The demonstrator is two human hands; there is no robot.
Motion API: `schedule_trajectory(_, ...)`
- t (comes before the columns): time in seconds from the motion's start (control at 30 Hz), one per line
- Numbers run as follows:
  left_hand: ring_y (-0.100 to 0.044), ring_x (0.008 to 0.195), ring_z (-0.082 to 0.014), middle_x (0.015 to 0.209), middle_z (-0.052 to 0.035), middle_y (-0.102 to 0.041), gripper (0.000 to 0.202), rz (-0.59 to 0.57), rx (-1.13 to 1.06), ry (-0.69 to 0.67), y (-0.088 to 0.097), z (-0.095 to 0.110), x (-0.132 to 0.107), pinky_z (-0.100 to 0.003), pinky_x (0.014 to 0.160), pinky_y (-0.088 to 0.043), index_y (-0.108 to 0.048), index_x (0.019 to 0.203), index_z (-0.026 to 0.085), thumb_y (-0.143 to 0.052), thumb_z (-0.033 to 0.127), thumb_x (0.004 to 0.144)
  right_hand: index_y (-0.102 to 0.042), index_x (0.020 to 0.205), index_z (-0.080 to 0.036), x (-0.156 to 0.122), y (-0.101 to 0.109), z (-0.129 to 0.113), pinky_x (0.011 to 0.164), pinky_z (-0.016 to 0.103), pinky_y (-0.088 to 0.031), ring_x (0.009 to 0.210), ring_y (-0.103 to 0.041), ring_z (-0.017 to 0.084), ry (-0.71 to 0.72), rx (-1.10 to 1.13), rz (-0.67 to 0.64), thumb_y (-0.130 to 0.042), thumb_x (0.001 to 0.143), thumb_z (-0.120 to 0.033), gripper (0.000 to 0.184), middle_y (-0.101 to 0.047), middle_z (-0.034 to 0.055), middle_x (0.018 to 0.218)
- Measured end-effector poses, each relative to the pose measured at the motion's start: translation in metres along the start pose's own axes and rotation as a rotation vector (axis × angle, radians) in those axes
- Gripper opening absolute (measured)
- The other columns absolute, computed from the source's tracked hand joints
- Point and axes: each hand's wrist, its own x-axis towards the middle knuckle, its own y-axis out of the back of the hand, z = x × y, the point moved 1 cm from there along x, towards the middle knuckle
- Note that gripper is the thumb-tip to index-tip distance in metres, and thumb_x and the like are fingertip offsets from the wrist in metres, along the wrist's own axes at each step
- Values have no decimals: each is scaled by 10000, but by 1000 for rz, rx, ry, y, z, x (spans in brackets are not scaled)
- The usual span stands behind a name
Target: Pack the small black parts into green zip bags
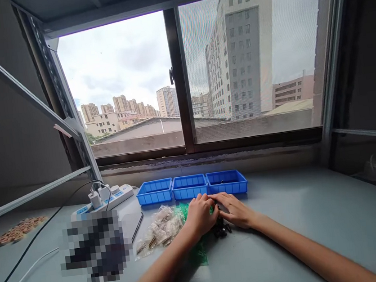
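My left hand (201, 214) is closed with its fingers curled, above a green plastic bag (198, 254). My right hand (234, 210) meets it from the right, its fingers and thumb bent inward to the left hand's fingertips. Something dark shows between the two hands, but I cannot make out what they grip. Small black parts (221, 231) lie in a loose heap on the table just below the hands. Left of my left hand, clear plastic bags (164, 227) with pale pieces inside are piled against the green bag.
Three blue bins, the left (155, 192), middle (190, 188) and right (227, 184), stand in a row behind the hands. A white power strip (122, 194) with plugs and cables sits back left. Brown pieces (18, 232) lie far left on the grey table (288, 247).
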Motion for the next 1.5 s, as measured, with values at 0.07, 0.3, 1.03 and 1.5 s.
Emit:
schedule_trajectory(0.07,-549,867,-194,866,-56,-623,213,-3,-12,0,0,0,0,-310,743,-432,-645,799,178,-453,248,860,-458,1298,-173,0,-1,2,966,416,-356,1166,-467,252,-9,31,38,-447,823,-337,502,-531,124,1276)
schedule_trajectory(0.3,-548,887,-203,879,-55,-623,211,-15,-10,5,-1,-1,1,-318,753,-431,-641,823,176,-448,249,865,-470,1273,-155,-2,1,2,933,384,-385,1095,-527,246,-38,74,93,-519,763,-293,531,-570,125,1204)
schedule_trajectory(1.03,-539,865,-188,844,-51,-610,201,34,-44,-29,-4,-3,2,-305,752,-429,-644,841,183,-451,240,849,-499,1282,-223,-3,-1,4,1002,408,-322,1233,-421,207,-1,-93,-25,-306,914,-354,435,-497,80,1337)
schedule_trajectory(1.5,-547,853,-187,843,-43,-609,215,7,2,-12,0,-2,1,-293,729,-421,-641,796,189,-454,265,871,-686,935,-215,-2,8,2,852,375,-420,983,-596,226,-309,-129,236,-469,784,-173,267,-681,58,1009)
